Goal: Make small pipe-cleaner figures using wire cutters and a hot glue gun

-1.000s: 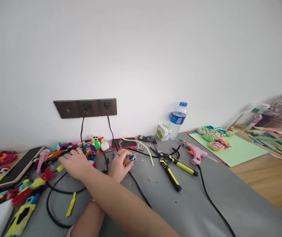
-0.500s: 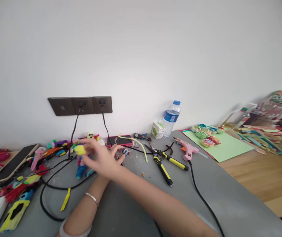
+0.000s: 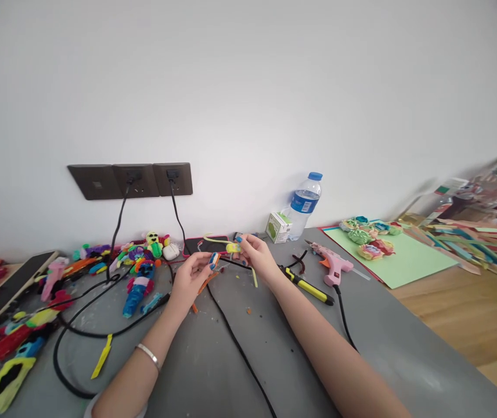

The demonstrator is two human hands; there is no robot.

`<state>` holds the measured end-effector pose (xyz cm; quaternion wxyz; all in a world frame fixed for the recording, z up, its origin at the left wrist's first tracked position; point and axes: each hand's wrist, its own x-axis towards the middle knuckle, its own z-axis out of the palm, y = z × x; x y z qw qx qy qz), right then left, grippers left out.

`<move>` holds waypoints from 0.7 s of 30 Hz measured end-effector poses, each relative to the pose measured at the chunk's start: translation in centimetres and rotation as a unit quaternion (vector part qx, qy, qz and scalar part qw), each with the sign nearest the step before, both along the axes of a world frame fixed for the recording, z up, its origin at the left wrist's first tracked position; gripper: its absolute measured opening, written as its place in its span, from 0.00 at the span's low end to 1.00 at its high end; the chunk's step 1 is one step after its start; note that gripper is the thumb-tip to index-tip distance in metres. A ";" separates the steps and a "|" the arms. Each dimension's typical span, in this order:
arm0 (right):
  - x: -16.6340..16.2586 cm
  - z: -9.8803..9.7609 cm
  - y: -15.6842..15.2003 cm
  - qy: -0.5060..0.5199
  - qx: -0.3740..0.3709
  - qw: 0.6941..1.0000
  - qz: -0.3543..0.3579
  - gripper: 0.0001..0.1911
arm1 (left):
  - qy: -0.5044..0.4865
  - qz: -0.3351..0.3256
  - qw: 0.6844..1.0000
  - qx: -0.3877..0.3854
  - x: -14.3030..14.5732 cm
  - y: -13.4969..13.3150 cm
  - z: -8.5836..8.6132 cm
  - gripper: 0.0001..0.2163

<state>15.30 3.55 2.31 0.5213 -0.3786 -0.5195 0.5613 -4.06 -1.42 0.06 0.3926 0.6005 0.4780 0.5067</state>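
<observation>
My left hand (image 3: 190, 277) is closed in a pinch on a small orange, white and blue piece (image 3: 215, 259). Orange strips (image 3: 205, 284) show just below its fingers; whether they are attached I cannot tell. To its right, my right hand (image 3: 255, 255) pinches a small fuzzy yellow piece (image 3: 233, 248). The two pieces are close together but apart, above the grey table (image 3: 213, 371). A pale yellow pipe cleaner (image 3: 255, 277) is partly hidden behind my right hand. Yellow-and-black pliers (image 3: 309, 287) lie partly under my right forearm.
A pink glue gun (image 3: 333, 264) with a black cord lies at right. Behind stand a water bottle (image 3: 305, 206) and a small box (image 3: 278, 227). Fuzzy figures (image 3: 137, 287) and looped black cable (image 3: 63, 348) cover the left. Green paper (image 3: 409, 261) holds fabric flowers.
My right hand has swung from across my left arm to the right, carrying the yellow piece beside my left hand. The view shifted slightly, and the far-right hand is out of sight.
</observation>
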 end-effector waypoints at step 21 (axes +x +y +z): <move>-0.3 -0.2 -0.8 -0.036 0.060 0.996 0.064 0.24 | -0.016 -0.057 0.998 -0.002 0.1 -0.4 0.5 0.12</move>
